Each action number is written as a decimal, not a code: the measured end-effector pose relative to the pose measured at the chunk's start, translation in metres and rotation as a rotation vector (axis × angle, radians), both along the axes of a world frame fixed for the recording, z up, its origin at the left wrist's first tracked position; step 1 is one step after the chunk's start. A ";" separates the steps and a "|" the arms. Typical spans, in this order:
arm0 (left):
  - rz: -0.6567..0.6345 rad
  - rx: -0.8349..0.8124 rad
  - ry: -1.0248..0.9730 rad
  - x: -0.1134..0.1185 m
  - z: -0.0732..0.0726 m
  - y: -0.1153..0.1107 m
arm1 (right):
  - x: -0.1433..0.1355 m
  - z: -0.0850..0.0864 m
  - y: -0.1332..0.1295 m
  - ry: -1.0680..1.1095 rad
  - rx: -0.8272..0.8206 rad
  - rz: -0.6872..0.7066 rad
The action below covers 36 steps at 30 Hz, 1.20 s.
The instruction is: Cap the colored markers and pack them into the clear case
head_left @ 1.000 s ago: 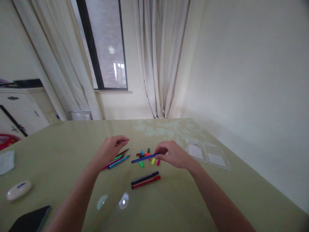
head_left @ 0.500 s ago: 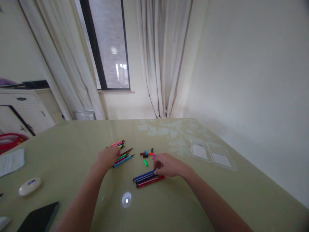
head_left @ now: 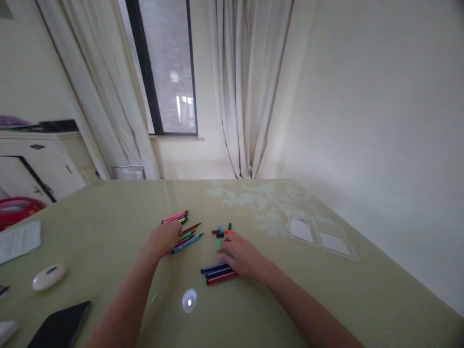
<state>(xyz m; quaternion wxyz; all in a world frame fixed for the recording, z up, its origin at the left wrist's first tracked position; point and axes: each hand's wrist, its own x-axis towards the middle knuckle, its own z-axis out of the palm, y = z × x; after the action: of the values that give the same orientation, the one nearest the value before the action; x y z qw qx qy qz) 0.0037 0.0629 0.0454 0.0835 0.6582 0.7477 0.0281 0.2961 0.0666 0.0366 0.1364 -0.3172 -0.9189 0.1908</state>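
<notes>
My left hand point(head_left: 166, 239) rests on the table among uncapped felt-tip pens, its fingertips mostly hidden behind the back of the hand. A blue felt-tip pen point(head_left: 187, 243) and a dark red one point(head_left: 191, 227) lie beside it, tips to the right. Beyond it is a small group of pens with an orange-red one point(head_left: 174, 216). My right hand point(head_left: 241, 254) is open, fingers apart and stretched left over a green pen cap point(head_left: 218, 243), which it partly covers. Under its wrist side lie capped markers, two dark blue point(head_left: 213, 268) and one red point(head_left: 221, 278).
Loose caps, including a black one point(head_left: 220, 235) and a brown one point(head_left: 215, 232), lie beyond my right hand. An open clear plastic case point(head_left: 315, 222) is at the right. Near left are a white oval object point(head_left: 49, 277), a dark tablet-like object point(head_left: 60, 325) and a paper point(head_left: 21, 241).
My right hand has left the dark blue markers and moved left, its fingers opening out toward the green cap. My left hand stays by the pens. The view has shifted slightly.
</notes>
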 end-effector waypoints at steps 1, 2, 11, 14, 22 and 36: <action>0.006 -0.012 0.017 0.002 0.002 -0.001 | -0.001 -0.003 0.000 -0.005 0.004 -0.019; 0.014 -0.021 0.032 0.003 0.005 -0.002 | -0.002 -0.006 0.000 -0.011 0.010 -0.042; -0.197 0.179 -0.227 0.029 0.050 -0.010 | 0.008 0.009 0.010 0.136 -0.007 -0.156; -0.347 0.358 -0.524 0.045 0.064 -0.014 | 0.022 0.037 0.017 0.404 -0.086 -0.257; -0.460 0.649 -0.638 0.076 0.087 -0.026 | 0.060 0.092 0.020 0.856 -0.070 -0.255; -0.352 0.648 -0.963 0.081 0.092 -0.033 | 0.055 0.102 0.010 0.880 -0.052 -0.182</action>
<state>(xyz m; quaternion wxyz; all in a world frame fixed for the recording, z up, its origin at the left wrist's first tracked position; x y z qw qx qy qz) 0.0848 0.0304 0.1372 0.2113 0.6772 0.4593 0.5346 0.3509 0.0761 0.1391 0.5226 -0.2885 -0.7366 0.3177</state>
